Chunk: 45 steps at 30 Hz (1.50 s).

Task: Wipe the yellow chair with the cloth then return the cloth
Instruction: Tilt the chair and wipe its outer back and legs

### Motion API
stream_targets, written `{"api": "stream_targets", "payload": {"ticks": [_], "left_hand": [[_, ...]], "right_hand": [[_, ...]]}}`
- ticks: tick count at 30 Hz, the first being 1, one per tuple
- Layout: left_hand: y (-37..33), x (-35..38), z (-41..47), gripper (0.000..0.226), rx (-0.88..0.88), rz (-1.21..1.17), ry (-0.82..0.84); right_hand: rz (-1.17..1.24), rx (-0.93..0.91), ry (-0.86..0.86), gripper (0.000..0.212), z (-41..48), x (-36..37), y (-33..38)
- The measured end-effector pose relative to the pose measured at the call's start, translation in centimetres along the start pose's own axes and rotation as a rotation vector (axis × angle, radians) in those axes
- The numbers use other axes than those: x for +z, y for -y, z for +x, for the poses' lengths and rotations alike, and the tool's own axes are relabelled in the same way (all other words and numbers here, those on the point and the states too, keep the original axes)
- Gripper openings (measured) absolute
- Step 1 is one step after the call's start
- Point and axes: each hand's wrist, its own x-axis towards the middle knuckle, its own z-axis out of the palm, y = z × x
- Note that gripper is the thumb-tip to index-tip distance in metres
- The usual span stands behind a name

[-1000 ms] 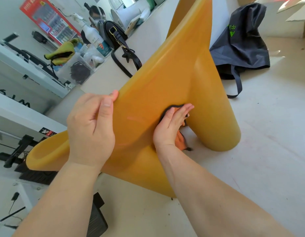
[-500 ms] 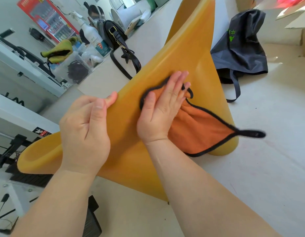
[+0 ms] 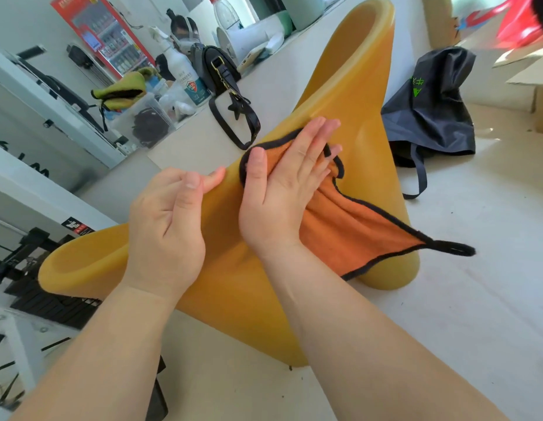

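Right hand (image 3: 279,202), fingers straight, presses orange cloth (image 3: 349,226) flat on yellow chair (image 3: 349,95). Left hand (image 3: 167,226) grips chair's edge. Dark bag (image 3: 431,110) on floor behind.

cluttered workroom or office; spray bottle (image 3: 185,75), handbag (image 3: 217,69), water bottle (image 3: 225,12) on bench, cardboard boxes (image 3: 534,86), vending-machine poster (image 3: 107,34)

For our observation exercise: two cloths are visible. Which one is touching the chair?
The orange cloth with the black edge, pressed against the yellow chair by the right hand. The yellow-green cloth lies apart, on a clear box further back.
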Motion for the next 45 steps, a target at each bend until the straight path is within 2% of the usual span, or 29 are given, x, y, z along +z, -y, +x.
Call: {"api": "stream_targets", "payload": {"ticks": [3,7,9,13,16,18,20,25,29,31,34,38,40,45], "left_hand": [[0.0,0.3,0.3,0.045,-0.025,-0.009,0.008],[-0.4,0.9,0.8,0.049,-0.069,-0.023,-0.003],[-0.6,1.0,0.8,0.05,-0.086,-0.037,0.001],[-0.7,0.7,1.3,0.05,-0.11,-0.089,-0.014],[-0.8,0.4,1.3,0.05,-0.182,-0.121,-0.005],[-0.8,0.1,1.1,0.051,-0.237,-0.116,0.024],[-0.8,-0.3,1.0,0.052,-0.27,-0.125,0.042],[-1.2,-0.3,1.1,0.052,-0.299,-0.139,0.076],[-2.2,0.2,1.2,0.053,-0.299,-0.137,0.056],[-2.8,0.6,1.2,0.053,-0.31,-0.133,0.043],[-3.4,1.1,1.6,0.053,-0.338,-0.158,0.026],[-3.9,1.0,2.1,0.053,-0.348,-0.178,0.062],[-4.2,0.8,1.8,0.052,-0.338,-0.156,0.078],[-5.2,0.6,2.0,0.047,-0.326,-0.152,0.129]], "right_hand": [[-0.015,0.023,-0.053,0.079,3.8,-1.1,-0.3],[0.024,0.238,-0.087,0.067,9.6,-3.2,-1.7],[0.03,0.289,-0.086,0.066,10.0,-3.5,-1.8],[0.016,0.164,-0.078,0.077,2.9,-0.4,0.4],[0.044,0.114,0.075,0.077,-4.7,1.5,0.9],[0.044,0.108,0.144,0.076,-6.7,1.7,0.2],[0.031,0.12,0.137,0.077,-4.8,1.1,-0.3],[-0.006,0.171,-0.053,0.075,5.5,-2.1,-1.1],[0.034,0.265,-0.046,0.068,9.3,-3.6,-2.0],[0.057,0.295,-0.053,0.067,8.4,-3.2,-1.3],[0.041,0.244,-0.033,0.075,3.2,-1.4,0.0],[0.012,0.137,0.216,0.078,-8.3,0.4,0.3],[-0.035,0.127,0.292,0.079,-10.8,0.7,-0.6],[0.018,0.205,0.111,0.078,-4.8,0.2,-0.8]]}}
